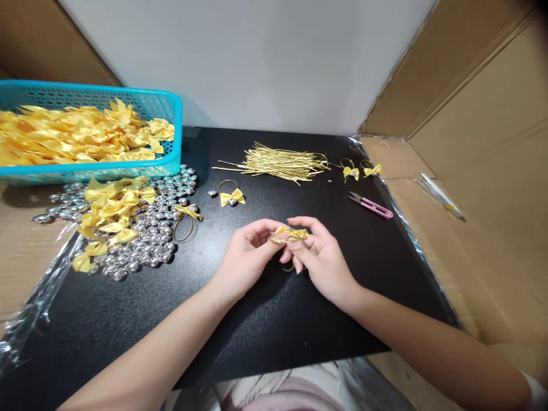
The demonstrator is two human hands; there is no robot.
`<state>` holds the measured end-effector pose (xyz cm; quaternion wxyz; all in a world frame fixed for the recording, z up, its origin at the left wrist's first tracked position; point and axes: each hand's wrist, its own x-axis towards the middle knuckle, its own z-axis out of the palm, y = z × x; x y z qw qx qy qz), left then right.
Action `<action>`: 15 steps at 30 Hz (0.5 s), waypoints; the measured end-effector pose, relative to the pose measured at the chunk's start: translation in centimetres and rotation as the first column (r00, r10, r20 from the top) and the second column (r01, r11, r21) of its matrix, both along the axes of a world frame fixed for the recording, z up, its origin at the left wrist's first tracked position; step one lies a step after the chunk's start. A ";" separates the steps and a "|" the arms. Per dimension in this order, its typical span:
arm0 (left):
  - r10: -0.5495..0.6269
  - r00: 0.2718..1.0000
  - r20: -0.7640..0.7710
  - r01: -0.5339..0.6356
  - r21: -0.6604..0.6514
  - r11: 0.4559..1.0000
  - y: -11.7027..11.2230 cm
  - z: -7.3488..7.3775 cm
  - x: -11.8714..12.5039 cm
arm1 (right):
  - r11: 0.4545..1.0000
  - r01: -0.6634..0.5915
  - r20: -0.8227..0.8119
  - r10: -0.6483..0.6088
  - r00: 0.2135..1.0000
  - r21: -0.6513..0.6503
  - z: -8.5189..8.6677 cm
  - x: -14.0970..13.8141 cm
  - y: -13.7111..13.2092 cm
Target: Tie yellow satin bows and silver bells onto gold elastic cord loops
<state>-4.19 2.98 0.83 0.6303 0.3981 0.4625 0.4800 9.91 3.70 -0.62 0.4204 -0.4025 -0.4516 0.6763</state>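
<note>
Over the middle of the black table (274,319), my left hand (246,257) and my right hand (321,257) meet, both pinched on one small yellow ribbon bow (291,233) with a gold cord looped round it. The fingers of each hand are closed on the bow's ends. A finished bow with a gold loop and silver bead (232,196) lies just beyond my left hand. A bundle of gold cords (278,162) lies farther back.
A teal basket (169,137) full of yellow bows stands at the back left. In front of it lie a heap of silver beads (148,237) and loose bows (109,211). Pink snips (371,205) and two finished bows (362,170) lie to the right, beside cardboard walls (471,171).
</note>
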 end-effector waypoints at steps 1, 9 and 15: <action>-0.020 1.000 -0.005 0.020 0.015 1.000 0.0 0.1 -0.1 | 1.000 0.001 0.000 -0.001 1.000 0.004 0.0 0.0 0.0; -0.058 0.998 0.015 0.058 0.005 0.998 0.1 0.1 -0.1 | 1.000 -0.003 0.013 0.003 1.000 0.010 0.1 0.1 0.0; -0.086 0.993 0.078 0.091 -0.063 0.994 0.3 -0.2 -0.4 | 1.000 -0.001 0.005 0.001 1.000 0.007 0.0 -0.1 0.1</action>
